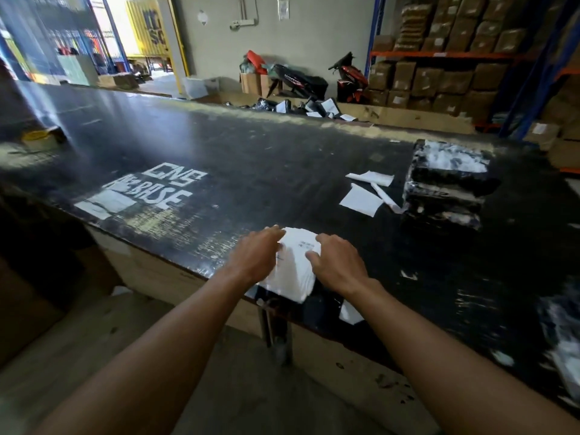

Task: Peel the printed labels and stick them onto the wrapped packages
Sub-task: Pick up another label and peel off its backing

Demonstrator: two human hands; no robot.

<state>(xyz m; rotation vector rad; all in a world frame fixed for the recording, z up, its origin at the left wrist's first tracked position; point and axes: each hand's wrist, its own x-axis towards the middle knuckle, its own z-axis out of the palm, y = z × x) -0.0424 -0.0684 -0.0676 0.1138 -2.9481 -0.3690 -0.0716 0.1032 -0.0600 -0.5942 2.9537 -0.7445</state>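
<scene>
Under left hand and right hand, white labels seem stacked.

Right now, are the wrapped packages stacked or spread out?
Stacked. The wrapped packages lie one upon another in a single pile, right of the loose papers on the table.

White label stack at table edge

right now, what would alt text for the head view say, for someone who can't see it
A person's left hand and right hand rest on a stack of white printed labels at the near edge of a long black table. A pile of black wrapped packages sits farther right, with loose white sheets beside it.
</scene>
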